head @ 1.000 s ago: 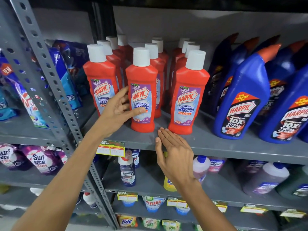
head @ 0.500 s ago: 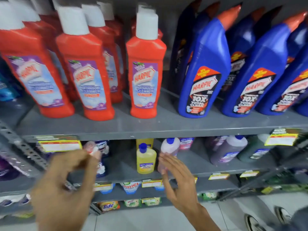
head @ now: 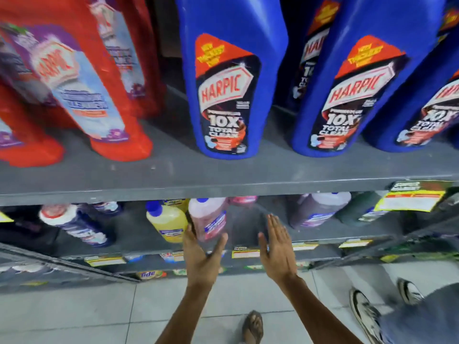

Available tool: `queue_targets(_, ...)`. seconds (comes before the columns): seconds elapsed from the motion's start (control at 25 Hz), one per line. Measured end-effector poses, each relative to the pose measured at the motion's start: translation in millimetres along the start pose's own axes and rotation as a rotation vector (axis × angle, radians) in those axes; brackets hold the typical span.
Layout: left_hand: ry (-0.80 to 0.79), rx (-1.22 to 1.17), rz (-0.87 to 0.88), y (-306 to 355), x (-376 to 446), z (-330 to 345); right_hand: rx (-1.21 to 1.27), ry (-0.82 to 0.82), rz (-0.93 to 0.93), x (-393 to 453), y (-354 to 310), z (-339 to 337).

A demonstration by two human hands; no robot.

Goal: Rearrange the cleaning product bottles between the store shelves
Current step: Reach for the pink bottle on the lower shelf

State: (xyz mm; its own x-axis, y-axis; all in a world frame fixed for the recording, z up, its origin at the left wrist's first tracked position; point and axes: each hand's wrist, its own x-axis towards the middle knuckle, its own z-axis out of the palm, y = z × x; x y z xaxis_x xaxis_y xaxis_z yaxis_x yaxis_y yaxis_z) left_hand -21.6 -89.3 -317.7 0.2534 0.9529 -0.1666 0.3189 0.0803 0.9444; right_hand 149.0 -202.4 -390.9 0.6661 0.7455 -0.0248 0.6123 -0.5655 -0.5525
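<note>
On the lower shelf [head: 139,247] stands a pink bottle [head: 210,218] with a blue cap, beside a yellow bottle [head: 167,220]. My left hand [head: 202,259] is open just below and in front of the pink bottle, fingers spread at its base. My right hand [head: 277,249] is open too, flat, over a bare stretch of that shelf to the bottle's right. The upper shelf [head: 173,175] carries red Harpic bottles [head: 104,100] on the left and blue Harpic bottles [head: 228,95] on the right.
A white-and-blue bottle [head: 74,225] lies further left on the lower shelf, purple and dark green bottles [head: 320,211] to the right. Price tags [head: 412,201] hang from shelf edges. Another person's sneakers [head: 365,311] stand on the tiled floor at lower right, my sandalled foot [head: 253,327] below.
The view has dropped and closed in on the shelves. Both hands have come down from the red Harpic bottles to the lower shelf, the left one now at the pink bottle.
</note>
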Motion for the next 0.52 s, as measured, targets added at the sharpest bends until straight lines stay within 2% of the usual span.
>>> queue_targets(0.08, 0.057, -0.019, 0.063, -7.0, 14.8, 13.2, -0.050, -0.014, -0.022, 4.8, 16.9, 4.6)
queue_targets(0.2, 0.153, 0.079, 0.115, -14.4, 25.0, 20.1, -0.125, -0.039, -0.047, 6.1, 35.9, 9.5)
queue_targets(0.28, 0.160, 0.132, 0.116, -23.0, 28.4, 18.1, -0.140, -0.050, -0.037, 6.3, 40.5, 12.5)
queue_targets(0.36, 0.049, 0.093, 0.086, -30.4, 32.7, 14.0, -0.150, -0.055, -0.043, 7.4, 44.3, 15.6)
queue_targets(0.52, -0.272, -0.016, 0.061, -23.0, 40.9, 15.7, -0.185, -0.069, -0.067, 6.7, 52.1, 18.5)
